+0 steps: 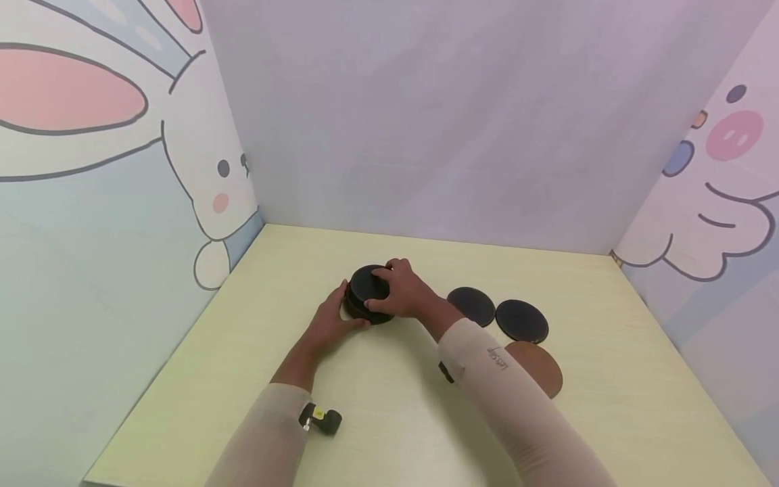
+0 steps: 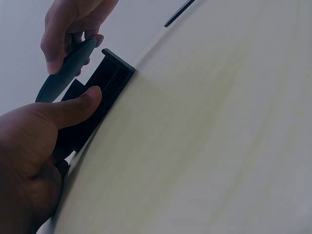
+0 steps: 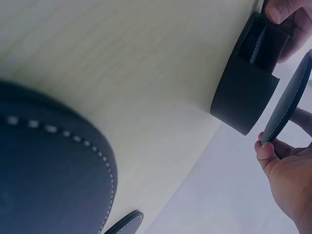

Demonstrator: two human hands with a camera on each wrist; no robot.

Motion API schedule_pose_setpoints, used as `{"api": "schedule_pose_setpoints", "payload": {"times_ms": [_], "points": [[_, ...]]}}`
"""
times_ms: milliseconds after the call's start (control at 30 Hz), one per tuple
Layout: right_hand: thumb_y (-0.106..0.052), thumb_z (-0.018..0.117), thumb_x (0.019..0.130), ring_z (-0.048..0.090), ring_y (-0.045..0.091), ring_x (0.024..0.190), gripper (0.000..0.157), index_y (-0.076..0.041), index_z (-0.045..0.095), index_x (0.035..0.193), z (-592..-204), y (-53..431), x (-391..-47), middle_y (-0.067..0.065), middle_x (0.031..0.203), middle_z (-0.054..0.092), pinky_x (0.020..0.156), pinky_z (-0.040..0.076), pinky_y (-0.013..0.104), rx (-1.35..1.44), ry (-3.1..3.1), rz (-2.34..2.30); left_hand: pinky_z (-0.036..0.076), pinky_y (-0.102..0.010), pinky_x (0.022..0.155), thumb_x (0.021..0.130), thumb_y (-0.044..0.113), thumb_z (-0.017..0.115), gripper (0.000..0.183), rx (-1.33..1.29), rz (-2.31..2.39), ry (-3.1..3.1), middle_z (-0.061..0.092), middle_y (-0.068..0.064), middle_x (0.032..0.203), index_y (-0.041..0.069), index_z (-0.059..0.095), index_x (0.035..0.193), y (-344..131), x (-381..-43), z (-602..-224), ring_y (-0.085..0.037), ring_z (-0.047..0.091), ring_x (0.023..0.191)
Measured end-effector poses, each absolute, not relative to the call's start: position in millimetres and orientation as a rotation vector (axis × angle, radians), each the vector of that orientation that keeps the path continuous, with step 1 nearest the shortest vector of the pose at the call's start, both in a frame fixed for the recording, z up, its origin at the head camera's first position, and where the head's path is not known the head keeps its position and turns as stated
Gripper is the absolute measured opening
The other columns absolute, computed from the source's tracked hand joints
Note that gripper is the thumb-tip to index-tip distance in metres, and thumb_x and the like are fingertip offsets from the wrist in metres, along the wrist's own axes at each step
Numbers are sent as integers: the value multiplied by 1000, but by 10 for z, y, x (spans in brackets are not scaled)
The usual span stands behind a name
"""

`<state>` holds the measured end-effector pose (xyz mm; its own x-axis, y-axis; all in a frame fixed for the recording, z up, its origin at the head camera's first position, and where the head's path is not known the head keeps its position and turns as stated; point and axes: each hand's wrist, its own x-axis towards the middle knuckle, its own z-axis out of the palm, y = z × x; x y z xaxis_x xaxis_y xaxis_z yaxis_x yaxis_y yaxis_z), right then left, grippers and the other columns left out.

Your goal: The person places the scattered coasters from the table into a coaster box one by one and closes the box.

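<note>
A round black coaster holder [image 3: 241,92] with a cut-out in its side stands on the table, left of centre in the head view. My left hand [image 1: 328,326] grips its side, thumb [image 2: 85,105] across the cut-out in the left wrist view. Through that gap the right wrist view shows stacked dark edges low inside. Just above the rim, my right hand [image 1: 403,292] pinches a black stitched coaster [image 1: 366,283] by its edge. This coaster [image 3: 287,100] is tilted and apart from the holder in the right wrist view.
Two dark coasters [image 1: 471,306] [image 1: 522,320] lie flat to the right on the pale table [image 1: 377,419]. A brown round coaster [image 1: 538,365] lies nearer, partly behind my right sleeve [image 1: 499,385]. A plain wall [image 1: 426,135] stands behind, with cartoon-printed panels [image 1: 91,223] at the sides.
</note>
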<state>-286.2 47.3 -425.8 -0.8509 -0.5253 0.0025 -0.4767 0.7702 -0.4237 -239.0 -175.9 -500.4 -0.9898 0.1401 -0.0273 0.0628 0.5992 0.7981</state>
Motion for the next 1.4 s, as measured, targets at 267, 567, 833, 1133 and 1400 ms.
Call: {"api": "schedule_pose_setpoints", "payload": {"times_ms": [267, 567, 833, 1133, 1400], "points": [[-58, 77, 96, 40, 38, 152, 82, -19, 51, 164, -4293, 460, -2844, 21, 169, 40, 118, 54, 57, -872, 2852, -569, 21, -58, 140, 92, 42, 89, 119, 176, 1370, 2727, 20, -13, 184, 9, 12, 177, -1744, -2382, -5013, -36, 18, 172], [-66, 61, 103, 37, 38, 156, 79, -15, 53, 162, -4275, 563, -2854, 21, 170, 41, 120, 52, 59, -855, 2897, -600, 21, -59, 140, 92, 45, 89, 119, 177, 1367, 2736, 21, -13, 184, 9, 13, 177, -1735, -2379, -5004, -37, 18, 172], [-68, 55, 105, 35, 39, 160, 80, -14, 49, 165, -4277, 684, -2891, 21, 171, 41, 125, 47, 61, -789, 2904, -588, 20, -58, 140, 91, 42, 90, 118, 168, 1366, 2736, 21, -14, 184, 9, 15, 176, -1739, -2368, -4999, -37, 19, 172], [-72, 50, 104, 38, 40, 161, 84, -13, 50, 165, -4237, 840, -2928, 20, 173, 40, 117, 53, 64, -598, 2973, -465, 21, -58, 140, 91, 41, 90, 119, 216, 1357, 2764, 21, -17, 183, 6, 14, 176, -1754, -2389, -5013, -39, 19, 171], [-77, 40, 105, 45, 43, 154, 90, -10, 48, 164, -4238, 920, -2931, 22, 169, 40, 109, 58, 64, -360, 3024, -375, 19, -57, 141, 91, 41, 90, 119, 222, 1372, 2756, 20, -16, 183, 6, 14, 176, -1765, -2388, -5021, -39, 18, 171]]}}
